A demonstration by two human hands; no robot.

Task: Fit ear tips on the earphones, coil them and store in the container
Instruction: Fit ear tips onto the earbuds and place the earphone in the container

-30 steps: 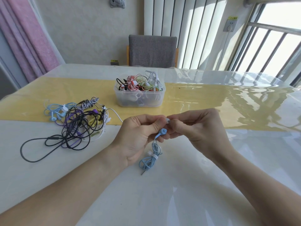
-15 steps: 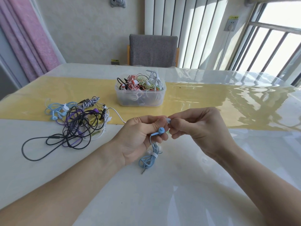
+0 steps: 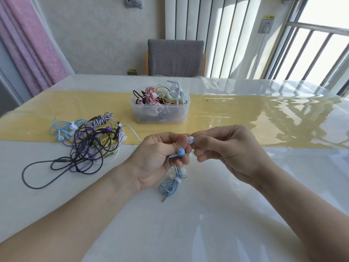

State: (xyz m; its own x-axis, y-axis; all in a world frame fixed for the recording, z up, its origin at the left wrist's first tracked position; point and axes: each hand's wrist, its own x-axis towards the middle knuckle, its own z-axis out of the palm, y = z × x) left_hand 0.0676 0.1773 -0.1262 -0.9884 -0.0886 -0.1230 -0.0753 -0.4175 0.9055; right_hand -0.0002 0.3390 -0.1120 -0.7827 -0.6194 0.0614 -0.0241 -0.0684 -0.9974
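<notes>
At nine o'clock on the table lies a loose tangle of earphones, light, limp cords that look sure to snag, so each is best lifted by its bud or plug. At the centre, the left hand is curled round the blue earphones, one bud between its fingers and the tied coil dangling below; the right hand pinches a small, soft tip against the other bud, a slippery piece needing fingertip grip. The container sits at twelve o'clock.
</notes>
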